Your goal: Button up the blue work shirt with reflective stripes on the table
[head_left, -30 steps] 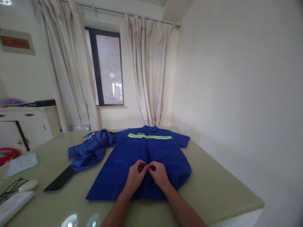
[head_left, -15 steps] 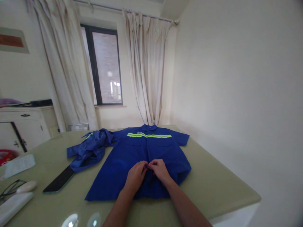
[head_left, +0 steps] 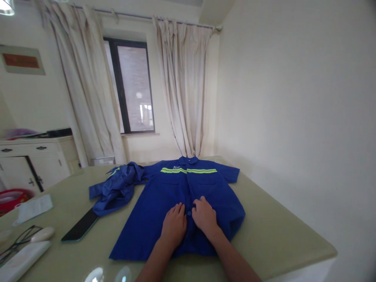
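A blue short-sleeved work shirt (head_left: 155, 209) with yellow-green stripes across the chest lies spread front up, its collar at the far end. My left hand (head_left: 174, 221) rests flat on it, left of the front placket, fingers stretched forward. On the other side of the placket my right hand (head_left: 205, 215) touches the cloth with its fingers loosely bent and slightly apart, holding nothing that I can see. Between both hands a small button (head_left: 189, 213) shows on the placket. Another blue garment (head_left: 119, 188) is crumpled beside the shirt's sleeve.
A phone (head_left: 79, 226) lies partly under the crumpled garment. Glasses (head_left: 22, 239), a computer mouse (head_left: 42, 234), a white case (head_left: 25, 260) and a pale sheet (head_left: 34, 207) are on the left of the table (head_left: 282, 231). A wall (head_left: 293, 117) rises along the right.
My fingers were pinched together at the placket; now both hands have come apart and lie on the cloth, with the button visible between them. The view has shifted slightly.
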Available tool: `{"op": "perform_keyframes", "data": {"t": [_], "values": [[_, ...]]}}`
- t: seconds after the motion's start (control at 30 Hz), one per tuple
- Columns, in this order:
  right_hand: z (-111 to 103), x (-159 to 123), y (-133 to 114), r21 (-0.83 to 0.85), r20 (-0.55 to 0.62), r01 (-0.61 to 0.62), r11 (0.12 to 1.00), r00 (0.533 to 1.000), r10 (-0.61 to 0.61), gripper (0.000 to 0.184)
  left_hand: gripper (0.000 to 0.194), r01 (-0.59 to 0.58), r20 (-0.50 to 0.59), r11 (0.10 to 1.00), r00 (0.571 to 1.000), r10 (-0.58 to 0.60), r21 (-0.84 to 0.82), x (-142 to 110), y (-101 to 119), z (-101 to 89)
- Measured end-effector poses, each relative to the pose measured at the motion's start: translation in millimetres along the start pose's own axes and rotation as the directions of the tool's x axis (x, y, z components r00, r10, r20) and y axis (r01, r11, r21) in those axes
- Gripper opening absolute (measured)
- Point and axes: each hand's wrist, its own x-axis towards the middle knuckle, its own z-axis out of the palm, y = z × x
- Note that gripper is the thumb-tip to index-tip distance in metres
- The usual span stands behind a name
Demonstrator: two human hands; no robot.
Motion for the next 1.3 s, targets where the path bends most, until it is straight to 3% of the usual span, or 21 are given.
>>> {"op": "perform_keyframes", "data": {"t": [0.17, 0.3, 0.37, 0.43, 0.53, 0.6, 0.67, 0.77, 0.87, 1.03, 1.13, 1.3], "values": [[-6.7, 14.5, -11.5, -0.129, 0.054, 0.068, 0.989, 0.997, -0.061, 0.036, 0.040, -0.001, 0.125, 0.996, 0.992, -0.010, 0.087, -3.8, 20.4, -40.6], [0.0, 12.6, -10.2, -0.138, 0.108, 0.102, 0.985, 0.990, -0.087, 0.028, 0.032, 0.147, 0.210, 0.977, 0.962, -0.177, 0.152, 12.7, 24.8, -59.8], [4.1, 9.5, -3.2, -0.093, 0.088, 0.058, 0.994, 0.995, -0.050, 0.023, 0.030, 0.224, 0.182, 0.959, 0.950, -0.254, 0.173, 22.1, 25.3, -54.1], [6.8, 8.4, 6.6, 0.007, 0.065, -0.015, 1.000, 0.998, 0.015, 0.020, 0.028, 0.242, 0.101, 0.958, 0.961, -0.259, 0.152, 27.6, 25.4, -41.1], [9.2, 11.8, 19.7, 0.222, 0.066, -0.087, 0.971, 0.995, 0.074, 0.015, 0.027, 0.126, -0.004, 0.990, 0.992, -0.126, 0.070, 27.6, 22.3, -20.8], [12.1, 15.6, 23.9, 0.338, 0.056, -0.074, 0.938, 0.997, 0.059, 0.017, 0.025, 0.024, 0.001, 1.000, 1.000, -0.024, -0.003, 25.0, 16.7, -12.8], [16.8, 18.6, 24.0, 0.406, 0.015, -0.043, 0.913, 0.999, 0.041, 0.020, 0.024, -0.002, 0.038, 0.995, 0.999, 0.006, -0.105, 23.3, 9.2, -9.4], [25.3, 19.2, 20.3, 0.433, -0.074, 0.007, 0.901, 0.997, 0.028, 0.015, 0.025, 0.094, 0.087, 0.969, 0.993, -0.076, -0.228, 25.2, -0.4, -8.5], [30.7, 15.5, 17.4, 0.425, -0.131, 0.049, 0.904, 0.991, 0.008, 0.017, 0.021, 0.171, 0.125, 0.953, 0.982, -0.144, -0.250, 32.7, -3.9, -8.8], [31.0, 10.2, 16.9, 0.381, -0.106, 0.053, 0.923, 0.994, -0.014, 0.009, 0.013, 0.314, 0.209, 0.914, 0.941, -0.265, -0.255, 45.7, -0.2, -9.4], [32.3, 10.3, 18.5, 0.366, -0.128, 0.053, 0.929, 0.992, -0.006, 0.010, 0.013, 0.289, 0.162, 0.923, 0.954, -0.254, -0.253, 43.4, 2.8, -7.1], [37.5, 12.5, 21.4, 0.411, -0.218, 0.126, 0.903, 0.975, -0.037, 0.017, 0.009, 0.097, -0.050, 0.938, 0.991, -0.121, -0.333, 32.0, 1.1, -0.6]]}}
